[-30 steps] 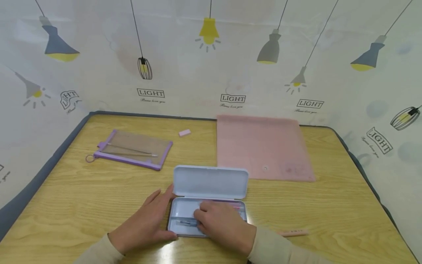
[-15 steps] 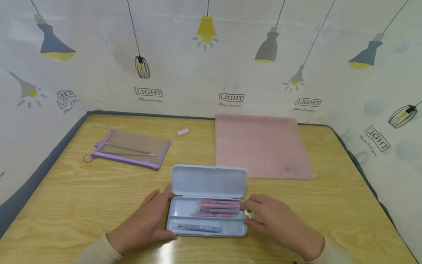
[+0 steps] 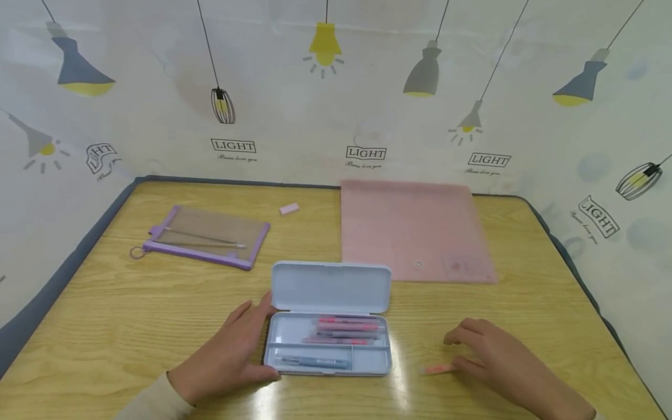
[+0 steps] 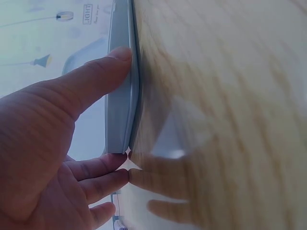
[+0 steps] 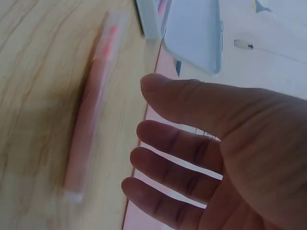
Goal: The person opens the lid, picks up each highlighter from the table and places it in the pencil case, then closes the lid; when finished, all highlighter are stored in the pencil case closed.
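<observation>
A pale blue pencil case [image 3: 275,331] lies open on the table, its lid [image 3: 332,287] tipped back. Several pink and grey pens [image 3: 347,329] lie in its back compartment. A blue pen [image 3: 315,362] lies in the long front compartment. My left hand [image 3: 226,353] holds the case across its left end, thumb at the front corner and a finger at the rear. On the right, a pink highlighter [image 5: 88,122] with a clear cap lies on the wood. My right hand [image 3: 496,359] hovers beside it, fingers apart and holding nothing, and partly hides it in the head view.
A clear zip pouch [image 3: 210,230] with purple edges, holding thin rods, lies at the back left. Near it sits a small pink eraser [image 3: 289,209]. A pink snap folder [image 3: 409,227] lies behind the case. A lamp-print curtain [image 3: 294,116] borders the table [image 3: 131,309].
The right hand has left the pencil case and moved right to the highlighter, uncovering the pens inside. The left hand has stayed at the case.
</observation>
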Tool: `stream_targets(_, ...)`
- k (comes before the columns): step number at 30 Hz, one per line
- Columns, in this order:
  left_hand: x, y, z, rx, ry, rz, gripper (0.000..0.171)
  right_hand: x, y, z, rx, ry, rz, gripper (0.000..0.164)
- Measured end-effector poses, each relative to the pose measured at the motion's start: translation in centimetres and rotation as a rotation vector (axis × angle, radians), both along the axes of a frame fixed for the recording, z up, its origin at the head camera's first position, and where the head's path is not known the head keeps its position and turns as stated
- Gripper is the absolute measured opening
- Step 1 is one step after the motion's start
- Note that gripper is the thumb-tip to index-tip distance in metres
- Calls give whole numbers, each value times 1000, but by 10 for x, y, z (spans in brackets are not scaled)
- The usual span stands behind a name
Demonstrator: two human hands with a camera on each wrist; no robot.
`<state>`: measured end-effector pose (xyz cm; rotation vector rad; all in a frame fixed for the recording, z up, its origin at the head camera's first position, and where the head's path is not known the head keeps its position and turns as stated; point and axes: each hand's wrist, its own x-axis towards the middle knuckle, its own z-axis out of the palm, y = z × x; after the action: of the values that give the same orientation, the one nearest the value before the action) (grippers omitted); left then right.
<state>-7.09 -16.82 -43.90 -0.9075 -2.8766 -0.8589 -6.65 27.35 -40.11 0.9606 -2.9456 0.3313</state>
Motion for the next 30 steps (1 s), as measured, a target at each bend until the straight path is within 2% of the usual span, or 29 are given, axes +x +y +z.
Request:
stream_targets(5,0,0,1,-4,0,0,129,3,14,-10,26,-15,-25,25)
stream_targets(14,1,1,2,-4,-14,11,129,1,23,-27,-18,10,26,24)
stream_targets(25,2,1,1,-9,-1,12,130,3,22,-33,-68,103,28,28)
stream_targets(30,2,1,0,-16,10,10,130,3,22,-33,-79,102,31,28)
